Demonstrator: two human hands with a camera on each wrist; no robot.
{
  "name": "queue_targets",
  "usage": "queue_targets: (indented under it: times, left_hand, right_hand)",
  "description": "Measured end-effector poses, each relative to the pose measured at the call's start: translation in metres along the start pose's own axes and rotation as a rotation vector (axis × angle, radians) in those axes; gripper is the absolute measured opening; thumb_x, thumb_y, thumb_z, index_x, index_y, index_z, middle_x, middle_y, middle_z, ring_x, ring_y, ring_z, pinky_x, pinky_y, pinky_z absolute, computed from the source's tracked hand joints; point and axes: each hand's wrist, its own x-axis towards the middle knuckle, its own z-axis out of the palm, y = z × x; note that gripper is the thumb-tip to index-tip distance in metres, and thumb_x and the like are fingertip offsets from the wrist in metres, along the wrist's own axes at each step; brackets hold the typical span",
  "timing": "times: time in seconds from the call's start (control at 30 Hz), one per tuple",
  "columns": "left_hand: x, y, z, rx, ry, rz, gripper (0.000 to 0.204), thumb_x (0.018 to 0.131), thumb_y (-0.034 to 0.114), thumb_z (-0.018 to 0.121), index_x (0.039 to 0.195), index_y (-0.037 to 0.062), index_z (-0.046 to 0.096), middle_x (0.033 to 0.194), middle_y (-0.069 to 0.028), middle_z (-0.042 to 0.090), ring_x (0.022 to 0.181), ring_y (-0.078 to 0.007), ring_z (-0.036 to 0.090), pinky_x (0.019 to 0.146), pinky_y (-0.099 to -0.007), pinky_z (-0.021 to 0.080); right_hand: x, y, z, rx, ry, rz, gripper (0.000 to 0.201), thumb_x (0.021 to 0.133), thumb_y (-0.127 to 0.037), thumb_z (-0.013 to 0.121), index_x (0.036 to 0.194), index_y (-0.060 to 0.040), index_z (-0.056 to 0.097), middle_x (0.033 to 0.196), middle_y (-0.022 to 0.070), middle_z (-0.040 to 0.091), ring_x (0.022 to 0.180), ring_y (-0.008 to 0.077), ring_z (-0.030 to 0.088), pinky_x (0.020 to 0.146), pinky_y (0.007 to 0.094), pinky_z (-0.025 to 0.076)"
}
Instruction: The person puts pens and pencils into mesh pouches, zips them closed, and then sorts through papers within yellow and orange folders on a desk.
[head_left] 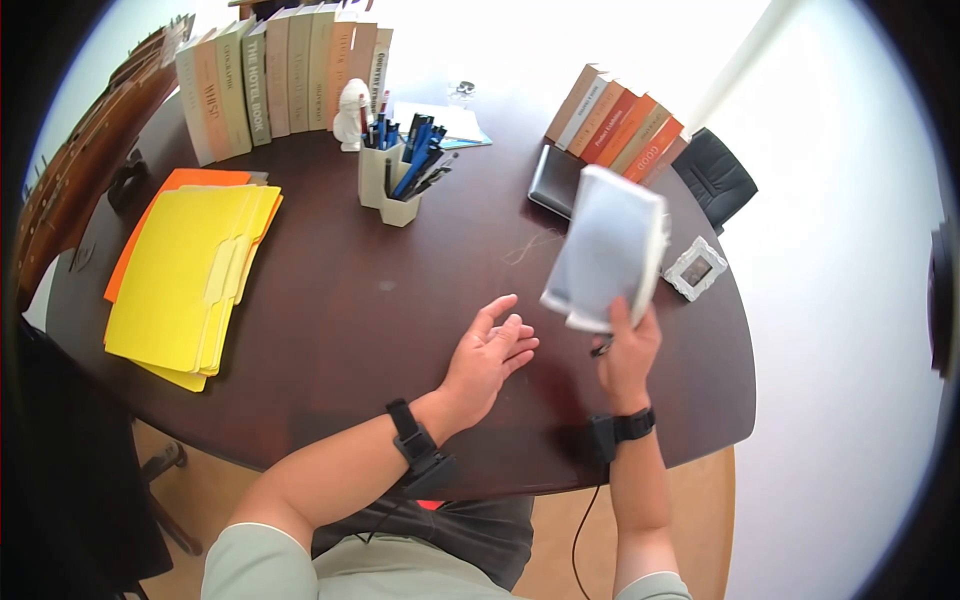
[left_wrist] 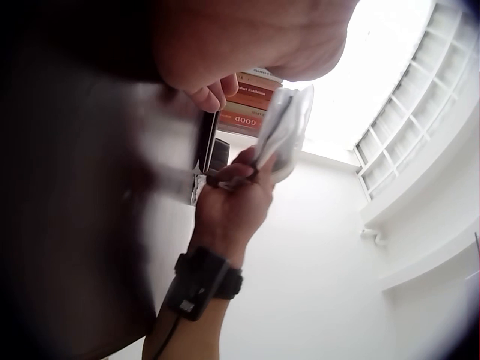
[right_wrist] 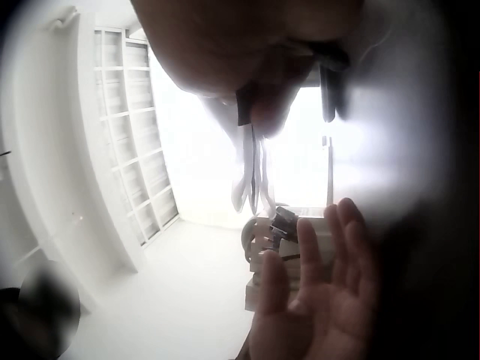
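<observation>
My right hand [head_left: 627, 352] grips a floppy bundle of whitish, translucent sheets [head_left: 608, 245] by its lower end, holding it up over the right part of the table. A small black object [head_left: 601, 346] shows at that hand's palm; its kind is unclear. From the left wrist view, the bundle [left_wrist: 283, 135] is seen edge-on, its layers bent and loosely parted. My left hand [head_left: 487, 362] is held out to the left of the right one, with nothing in it. Its fingers [right_wrist: 309, 255] are spread and relaxed in the right wrist view.
Yellow folders [head_left: 170, 280] over orange ones lie at left. A pen holder [head_left: 385, 180] stands mid-table, before a white figurine [head_left: 352, 115] and a book row [head_left: 290, 75]. At right are more books [head_left: 615, 115], a flat black item [head_left: 553, 182] and a white picture frame [head_left: 694, 268].
</observation>
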Motion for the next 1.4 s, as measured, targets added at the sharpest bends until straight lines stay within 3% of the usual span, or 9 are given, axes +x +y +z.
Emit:
queue_targets:
  times: [0.27,0.47,0.5,0.57,0.63,0.73,0.87,1.17,1.4]
  left_hand:
    - [0.003,0.0,-0.002,0.013,-0.02,-0.006,0.047,0.112,0.027,0.048,0.153,0.0058,0.038,0.124,-0.0118,0.057,0.122,-0.024,0.059,0.11,-0.0382,0.048]
    - [0.005,-0.002,-0.003,-0.02,-0.008,-0.026,0.043,0.112,0.026,0.047,0.149,0.004,0.04,0.125,-0.012,0.056,0.122,-0.0235,0.059,0.11,-0.0378,0.048]
    - [0.006,-0.001,-0.002,-0.027,-0.003,-0.024,0.043,0.112,0.025,0.047,0.149,0.0038,0.041,0.125,-0.0121,0.056,0.122,-0.0234,0.059,0.11,-0.0377,0.048]
    - [0.007,0.001,-0.003,-0.027,0.025,0.009,0.042,0.111,0.024,0.048,0.147,0.0029,0.041,0.126,-0.0123,0.056,0.121,-0.0232,0.059,0.11,-0.0374,0.048]
    - [0.01,0.0,-0.005,-0.052,0.062,0.053,0.04,0.111,0.022,0.049,0.145,0.0022,0.042,0.126,-0.0127,0.055,0.12,-0.0231,0.059,0.109,-0.0372,0.049]
    - [0.018,0.003,-0.01,-0.093,0.122,0.115,0.037,0.11,0.02,0.051,0.142,0.0016,0.044,0.126,-0.0132,0.056,0.118,-0.0229,0.059,0.108,-0.0368,0.05]
    - [0.022,0.007,-0.012,-0.089,0.181,0.165,0.034,0.11,0.018,0.051,0.139,0.0018,0.046,0.123,-0.013,0.057,0.116,-0.0223,0.06,0.106,-0.0359,0.05]
    - [0.037,0.027,-0.032,-0.05,0.35,0.277,0.029,0.11,0.018,0.052,0.133,0.0016,0.051,0.119,-0.0127,0.058,0.114,-0.0233,0.061,0.105,-0.0355,0.051]
    - [0.076,0.077,-0.061,0.478,0.455,0.288,0.027,0.11,0.019,0.052,0.129,0.001,0.06,0.116,-0.0074,0.062,0.107,-0.0156,0.061,0.097,-0.0303,0.054]
  right_hand:
    - [0.084,-0.064,0.083,0.06,-0.012,-0.182,0.025,0.104,-0.017,0.065,0.12,0.0014,0.063,0.09,0.0024,0.063,0.069,0.0101,0.06,0.052,0.0246,0.049]
    - [0.162,0.0,0.118,-0.014,-0.223,0.075,0.075,0.1,-0.03,0.072,0.155,0.0051,0.034,0.127,0.0155,0.058,0.102,0.0209,0.065,0.071,0.0322,0.06]
    - [0.155,0.009,0.117,-0.121,-0.18,0.177,0.099,0.096,-0.038,0.076,0.162,0.0042,0.016,0.145,0.0219,0.047,0.113,0.0265,0.062,0.081,0.0369,0.061]
    - [0.132,0.048,0.111,-0.303,-0.113,0.182,0.087,0.097,-0.036,0.076,0.159,0.0035,0.029,0.124,0.0142,0.063,0.097,0.0177,0.066,0.078,0.0314,0.058]
    - [0.109,0.087,0.097,-0.537,-0.081,0.049,0.083,0.095,-0.035,0.076,0.154,0.007,0.037,0.134,0.0223,0.061,0.107,0.0214,0.065,0.079,0.0328,0.058]
    - [0.07,0.096,0.082,-0.409,-0.078,0.061,0.048,0.099,-0.023,0.071,0.134,0.0077,0.059,0.104,0.0114,0.073,0.083,0.0139,0.068,0.072,0.0267,0.055]
    - [0.036,0.078,0.075,-0.403,-0.124,-0.015,0.027,0.1,-0.019,0.069,0.113,0.0047,0.071,0.089,0.0068,0.075,0.074,0.0117,0.068,0.069,0.0266,0.055]
    - [0.027,0.062,0.064,-0.582,-0.198,-0.036,0.024,0.095,-0.024,0.069,0.101,-0.0013,0.076,0.08,0.0098,0.075,0.073,0.0193,0.071,0.071,0.0325,0.054]
    - [0.024,0.046,0.065,-0.617,-0.254,-0.016,0.025,0.095,-0.025,0.069,0.1,-0.0014,0.076,0.08,0.0114,0.075,0.073,0.0229,0.072,0.071,0.0343,0.055]
